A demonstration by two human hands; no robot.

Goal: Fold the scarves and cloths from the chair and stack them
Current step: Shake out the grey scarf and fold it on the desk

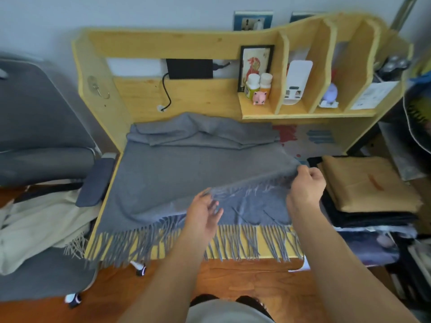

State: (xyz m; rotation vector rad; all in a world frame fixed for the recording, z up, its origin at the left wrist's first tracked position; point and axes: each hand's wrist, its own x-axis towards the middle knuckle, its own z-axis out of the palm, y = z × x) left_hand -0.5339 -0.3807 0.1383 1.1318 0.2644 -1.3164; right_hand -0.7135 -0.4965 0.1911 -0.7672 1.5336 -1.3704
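The right hand (305, 187) pinched the fringed end of the grey woollen scarf (186, 173) spread on the wooden tabletop (233, 251), apparently to fold it over, while the left hand (205, 213) hovered beside, fingers loosely spread.

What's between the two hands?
In the head view, the fringed edge of the grey scarf runs from the left hand to the right hand, which pinches it.

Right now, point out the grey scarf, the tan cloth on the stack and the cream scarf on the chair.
Grey scarf (177, 173): head view, on its flat middle spread over the desk.
Tan cloth (363, 183): head view, on its folded top face.
Cream scarf (39, 224): head view, on its bunched body on the chair seat.
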